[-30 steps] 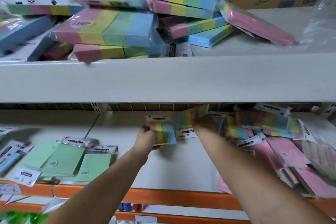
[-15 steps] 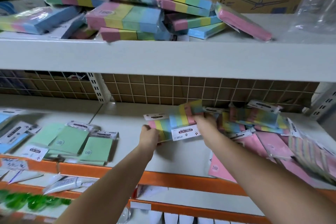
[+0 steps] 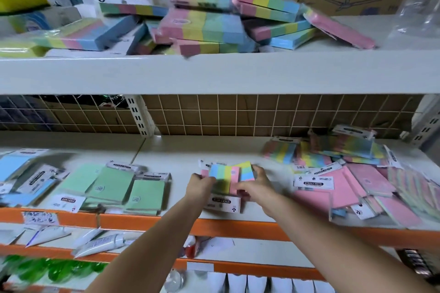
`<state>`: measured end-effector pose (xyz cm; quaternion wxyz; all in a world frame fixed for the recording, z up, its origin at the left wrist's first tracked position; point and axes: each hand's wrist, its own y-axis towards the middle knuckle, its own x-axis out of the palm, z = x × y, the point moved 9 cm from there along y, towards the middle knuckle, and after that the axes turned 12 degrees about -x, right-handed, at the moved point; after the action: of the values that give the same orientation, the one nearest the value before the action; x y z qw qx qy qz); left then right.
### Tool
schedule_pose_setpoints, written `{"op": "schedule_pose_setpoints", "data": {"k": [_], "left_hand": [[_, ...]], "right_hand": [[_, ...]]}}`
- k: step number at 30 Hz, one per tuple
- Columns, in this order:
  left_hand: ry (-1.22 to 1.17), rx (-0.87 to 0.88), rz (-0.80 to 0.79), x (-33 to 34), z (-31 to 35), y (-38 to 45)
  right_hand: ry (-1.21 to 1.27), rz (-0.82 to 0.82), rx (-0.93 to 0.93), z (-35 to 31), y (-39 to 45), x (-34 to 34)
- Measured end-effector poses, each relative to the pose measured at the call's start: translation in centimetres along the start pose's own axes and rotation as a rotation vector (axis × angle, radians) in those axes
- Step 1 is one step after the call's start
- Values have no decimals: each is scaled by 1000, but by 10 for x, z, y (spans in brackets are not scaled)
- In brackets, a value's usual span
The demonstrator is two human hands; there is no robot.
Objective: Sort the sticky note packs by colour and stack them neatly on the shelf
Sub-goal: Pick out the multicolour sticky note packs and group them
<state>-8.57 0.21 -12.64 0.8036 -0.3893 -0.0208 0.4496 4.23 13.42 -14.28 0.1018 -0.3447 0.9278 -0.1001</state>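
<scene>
We see green sticky note packs (image 3: 114, 188) lying at the left of the middle shelf (image 3: 171, 150), then our left hand (image 3: 199, 185) and right hand (image 3: 256, 185), fingers curled, gripping the rainbow-striped sticky note packs (image 3: 225, 173) between them at mid-shelf, and pink packs (image 3: 342, 188) heaped to the right.

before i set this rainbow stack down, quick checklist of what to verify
1. Left hand grips the rainbow packs: ok.
2. Right hand grips them too: ok.
3. Pack edges flush: not ok, top pack sits skewed.
4. Bare middle shelf behind the stack: ok.
5. Green packs kept apart on the left: ok.
6. Pink pile on the right tidy: not ok.
</scene>
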Motion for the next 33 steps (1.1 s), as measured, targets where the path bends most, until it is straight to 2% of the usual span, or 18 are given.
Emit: {"op": "schedule_pose_setpoints", "data": {"k": [8,12,18,20,22,26,33], "left_hand": [[248,54,42,-9,1,9],[324,53,15,-13,0,9],[391,44,-68,-9,-6,11],[466,33,-15,-11,-7,8],[551,18,102,-19,-6,3],[540,13,166,-22,-6,-6],[608,63,163,-14,-6,-12]], "right_hand": [[-252,28,40,0,-6,-1],[-422,105,46,-5,-10,-11],[-738,86,10,-18,-27,-21],[-807,53,21,-21,-31,-21],[-872,-2,47,-21,-34,-19],[-855,-86,129,-13,-41,-16],[-903,-82,122,-14,-46,-17]]}}
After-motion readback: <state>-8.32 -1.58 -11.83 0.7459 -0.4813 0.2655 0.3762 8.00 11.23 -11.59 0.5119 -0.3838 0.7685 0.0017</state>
